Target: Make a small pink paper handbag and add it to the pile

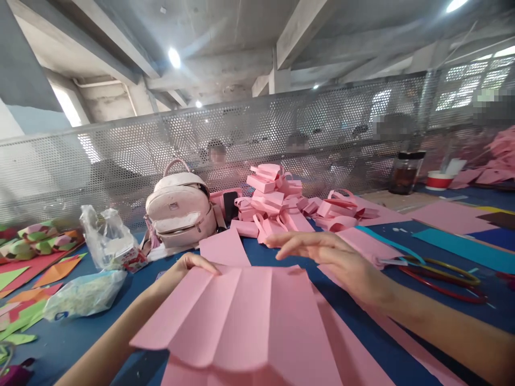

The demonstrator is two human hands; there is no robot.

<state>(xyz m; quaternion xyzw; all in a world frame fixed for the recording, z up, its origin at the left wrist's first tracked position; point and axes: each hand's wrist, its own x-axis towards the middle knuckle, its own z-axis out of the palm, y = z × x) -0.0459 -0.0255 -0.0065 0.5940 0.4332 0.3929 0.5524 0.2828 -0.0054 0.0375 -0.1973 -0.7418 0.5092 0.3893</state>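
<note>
Centrally, pleated sheet: a pink fan-folded paper sheet [241, 316] fills the lower middle of the frame, lying on the blue counter [68, 343].
Left hand: the left hand [189, 266] is curled, fingertips gripping the sheet's upper left edge.
Right hand: the right hand [325, 257] hovers flat and open just above the sheet's top edge, holding nothing.
Behind: a pile of folded pink pieces [277, 203] at centre, a pale backpack [179, 209] to its left.

Both arms are bare, with no sleeves showing; the left hand [192, 264] has no ring or watch; the right hand [333, 262] has none either.
</note>
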